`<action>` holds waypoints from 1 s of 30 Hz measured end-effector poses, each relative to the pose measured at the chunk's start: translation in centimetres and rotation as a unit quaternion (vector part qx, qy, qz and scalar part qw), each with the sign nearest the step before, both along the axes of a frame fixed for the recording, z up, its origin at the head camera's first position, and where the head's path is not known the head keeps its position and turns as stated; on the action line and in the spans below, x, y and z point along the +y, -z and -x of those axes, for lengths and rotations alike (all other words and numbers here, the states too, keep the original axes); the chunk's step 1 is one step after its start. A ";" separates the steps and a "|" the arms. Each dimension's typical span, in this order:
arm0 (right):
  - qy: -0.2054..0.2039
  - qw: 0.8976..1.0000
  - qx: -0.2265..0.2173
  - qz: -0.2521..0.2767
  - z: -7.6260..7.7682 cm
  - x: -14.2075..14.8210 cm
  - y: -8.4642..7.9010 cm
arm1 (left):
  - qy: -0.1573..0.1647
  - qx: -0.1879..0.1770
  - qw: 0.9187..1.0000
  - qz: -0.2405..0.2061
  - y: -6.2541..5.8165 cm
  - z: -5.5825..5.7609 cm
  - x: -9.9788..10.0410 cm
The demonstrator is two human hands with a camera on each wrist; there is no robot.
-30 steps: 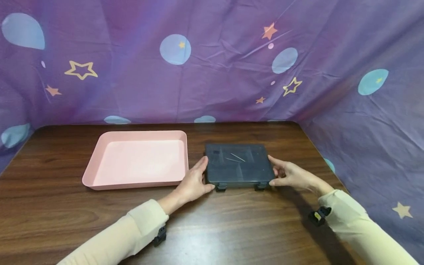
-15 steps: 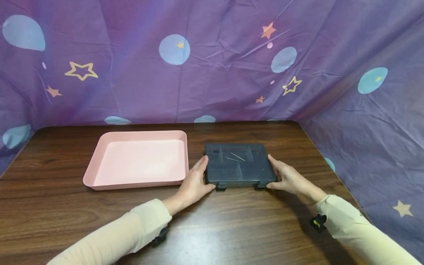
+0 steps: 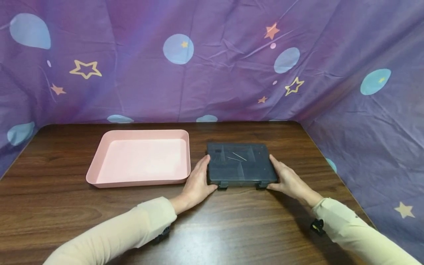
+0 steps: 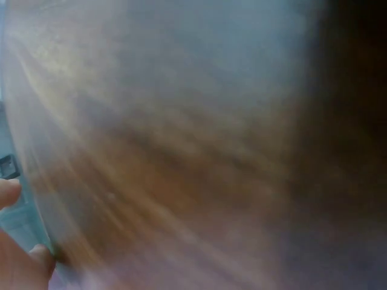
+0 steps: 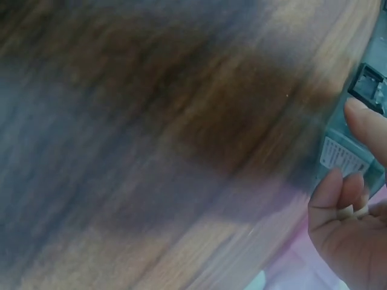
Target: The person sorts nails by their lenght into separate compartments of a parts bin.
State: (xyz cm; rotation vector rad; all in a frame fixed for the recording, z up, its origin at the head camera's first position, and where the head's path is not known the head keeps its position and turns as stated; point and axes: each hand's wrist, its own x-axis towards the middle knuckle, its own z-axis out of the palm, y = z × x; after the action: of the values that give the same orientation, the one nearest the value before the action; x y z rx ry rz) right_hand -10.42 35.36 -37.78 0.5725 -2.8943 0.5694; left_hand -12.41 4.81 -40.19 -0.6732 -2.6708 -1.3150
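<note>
A dark translucent plastic storage box (image 3: 241, 169) with two front latches lies flat on the table, lid down. Clear dividers show through the lid, along with two thin pale rods (image 3: 239, 156); I cannot tell whether these lie on or under it. My left hand (image 3: 197, 182) grips the box's left side, thumb at the front corner. On the opposite side my right hand (image 3: 289, 180) grips likewise, its thumb by the right latch (image 3: 262, 185). In the right wrist view, a white printed label (image 5: 341, 156) shows on the box's end near the curled fingers (image 5: 329, 196).
Left of the box stands a shallow pink tray (image 3: 139, 184), its right wall close to my left hand. The brown wooden table (image 3: 212, 221) meets a purple star-patterned cloth (image 3: 218, 84) behind and on the right.
My right thumb has slid in a little along the box's front corner, and the right wrist has shifted slightly. The left hand stays at the box's side. The box has not visibly moved.
</note>
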 end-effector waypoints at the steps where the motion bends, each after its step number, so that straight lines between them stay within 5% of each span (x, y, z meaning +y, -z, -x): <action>1: 0.000 1.000 0.001 -0.003 0.0 0.0 0.1 | -0.002 0.002 1.000 -0.001 0.1 0.0 0.1; 16: 0.004 1.000 -0.005 -0.014 0.1 0.0 -0.1 | -0.004 0.004 1.000 -0.002 0.0 0.0 0.3; 25: -0.041 0.998 0.035 0.011 0.1 0.4 0.3 | 0.004 0.006 1.000 -0.003 -0.1 -0.1 0.1; 30: -0.044 0.999 -0.001 0.014 0.2 0.5 0.0 | 0.010 0.002 1.000 -0.002 -0.1 -0.1 -0.1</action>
State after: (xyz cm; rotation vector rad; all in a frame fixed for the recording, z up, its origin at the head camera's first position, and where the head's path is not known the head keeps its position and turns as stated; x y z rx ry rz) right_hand -10.65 35.88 -37.82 0.6998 -2.8691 0.6218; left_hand -12.33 4.71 -40.10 -0.7038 -2.6636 -1.3218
